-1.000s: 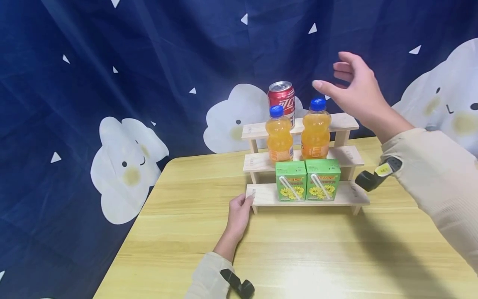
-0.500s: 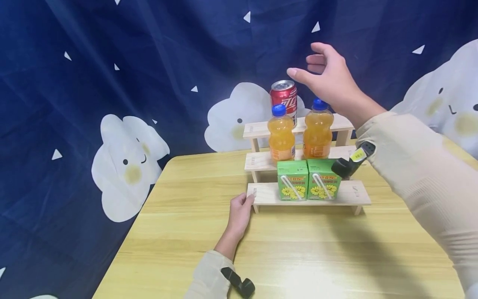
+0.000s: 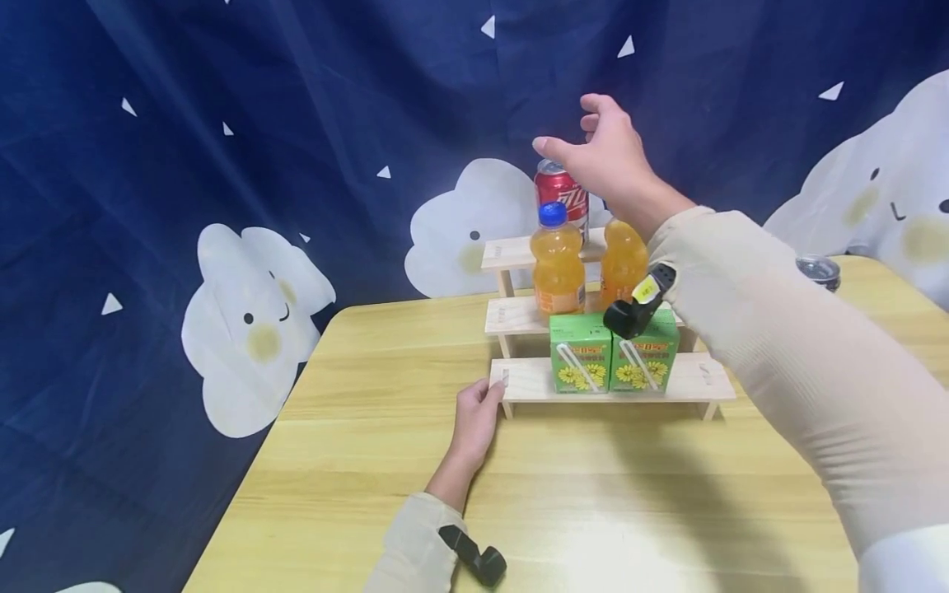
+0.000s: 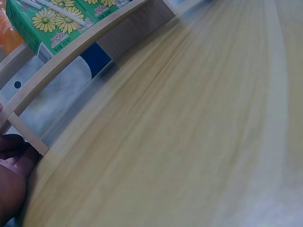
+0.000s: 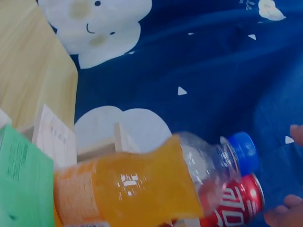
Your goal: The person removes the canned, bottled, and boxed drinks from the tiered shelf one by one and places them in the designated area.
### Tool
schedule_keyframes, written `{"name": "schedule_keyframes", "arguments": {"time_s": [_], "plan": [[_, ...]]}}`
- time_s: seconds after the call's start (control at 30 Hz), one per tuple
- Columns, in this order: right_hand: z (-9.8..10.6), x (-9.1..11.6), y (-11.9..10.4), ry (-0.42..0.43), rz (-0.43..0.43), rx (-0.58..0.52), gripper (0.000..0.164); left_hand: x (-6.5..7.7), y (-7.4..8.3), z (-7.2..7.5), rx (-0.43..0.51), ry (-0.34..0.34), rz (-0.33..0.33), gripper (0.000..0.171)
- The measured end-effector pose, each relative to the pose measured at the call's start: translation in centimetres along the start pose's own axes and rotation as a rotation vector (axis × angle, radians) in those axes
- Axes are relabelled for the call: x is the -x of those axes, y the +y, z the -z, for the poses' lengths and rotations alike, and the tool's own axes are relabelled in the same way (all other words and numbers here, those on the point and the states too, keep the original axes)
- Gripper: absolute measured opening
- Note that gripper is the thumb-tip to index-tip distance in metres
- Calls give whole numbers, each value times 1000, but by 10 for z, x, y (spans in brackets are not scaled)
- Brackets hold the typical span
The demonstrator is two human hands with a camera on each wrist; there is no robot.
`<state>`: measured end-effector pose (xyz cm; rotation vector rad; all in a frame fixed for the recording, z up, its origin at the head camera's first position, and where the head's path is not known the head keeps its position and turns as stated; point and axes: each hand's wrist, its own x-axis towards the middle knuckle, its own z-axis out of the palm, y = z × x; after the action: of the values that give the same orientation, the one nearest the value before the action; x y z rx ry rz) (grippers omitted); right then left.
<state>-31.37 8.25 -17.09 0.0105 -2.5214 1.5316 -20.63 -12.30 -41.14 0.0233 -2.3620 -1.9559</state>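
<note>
My left hand (image 3: 476, 420) grips the left end of the lowest tier of a three-tier wooden stand (image 3: 526, 379); the left wrist view shows its curled fingers (image 4: 19, 153) beside the stand's leg. Spread and empty, my right hand (image 3: 611, 156) hovers at the red soda can (image 3: 567, 198) on the top tier, partly covering the can's rim. On the middle tier stand two orange drink bottles, the left one (image 3: 558, 268) with a blue cap showing. My right wrist hides the cap of the right bottle (image 3: 623, 259). Two green juice boxes (image 3: 581, 354) with straws stand upright on the lowest tier.
Behind my right forearm, a dark can (image 3: 818, 270) shows only its top, at the right of the wooden table (image 3: 356, 461). A navy curtain (image 3: 356, 99) with white clouds hangs behind the table.
My right hand has moved left from above the right bottle to the soda can, its arm now crossing the right bottle. The dark can has come into view. My left hand stays at the stand.
</note>
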Motion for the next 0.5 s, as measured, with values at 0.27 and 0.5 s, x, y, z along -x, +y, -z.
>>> {"name": "schedule_keyframes", "arguments": {"time_s": [0.27, 0.5], "plan": [[-13, -7, 1, -4, -62, 67, 86, 0, 0, 0, 21, -14, -11, 23], [-19, -10, 6, -7, -127, 50, 87, 0, 0, -1, 20, -13, -13, 24]]}}
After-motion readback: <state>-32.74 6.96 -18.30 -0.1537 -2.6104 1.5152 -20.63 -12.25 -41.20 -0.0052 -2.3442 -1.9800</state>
